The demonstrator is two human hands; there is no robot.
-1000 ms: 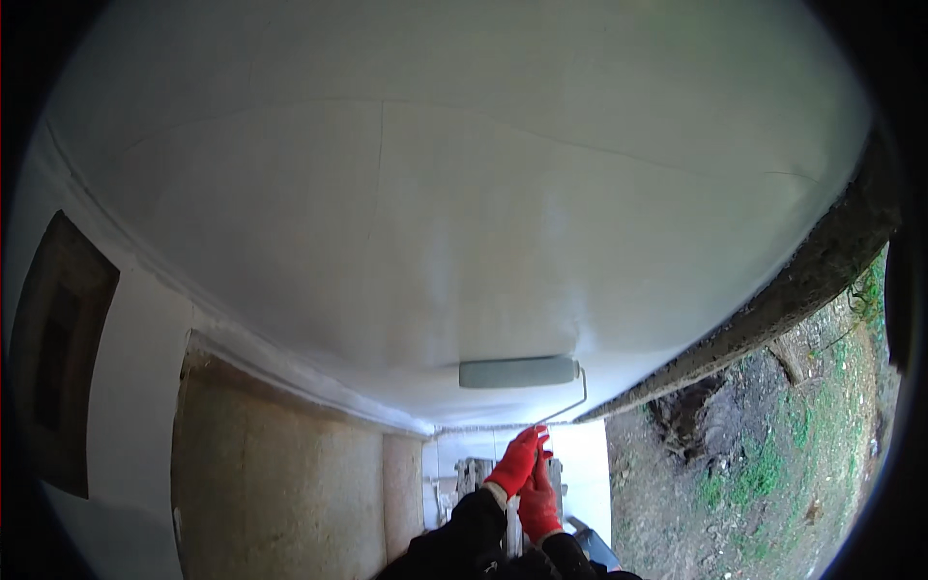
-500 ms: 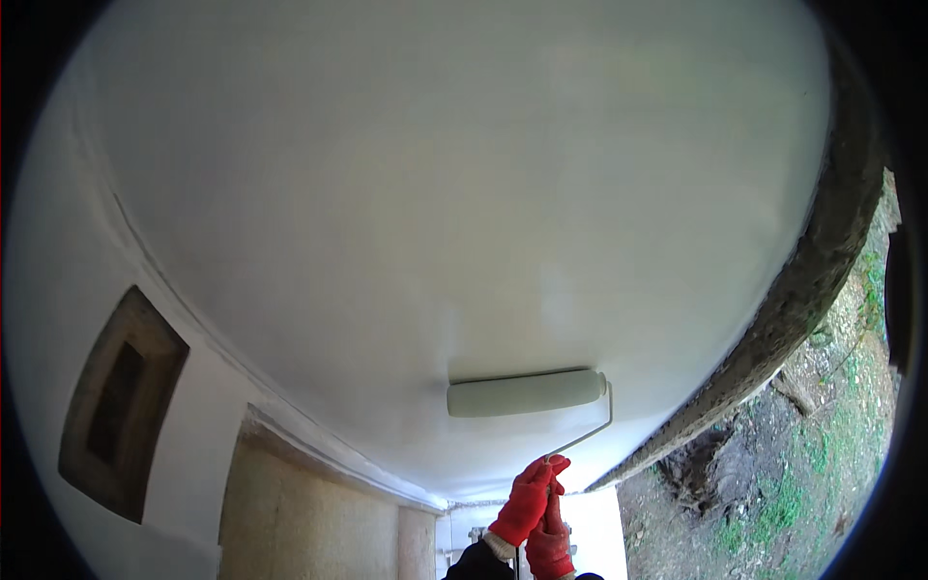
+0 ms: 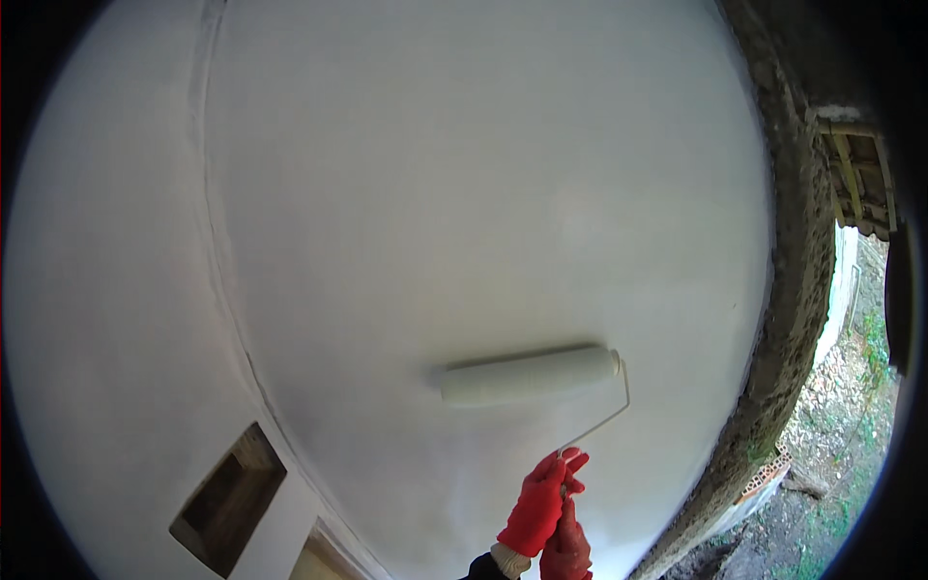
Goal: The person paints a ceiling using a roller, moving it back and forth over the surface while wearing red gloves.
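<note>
Head view: a paint roller (image 3: pixel 529 377) at a broad white surface (image 3: pixel 464 193).
Below the roller, the red-gloved left hand (image 3: pixel 534 507) has its grip closed round the base of the wire frame (image 3: pixel 596 427); the right hand (image 3: pixel 566 553) is just beneath, partly hidden, its grip unclear. Lower left of the roller sits a dark recess (image 3: pixel 227 503).
</note>
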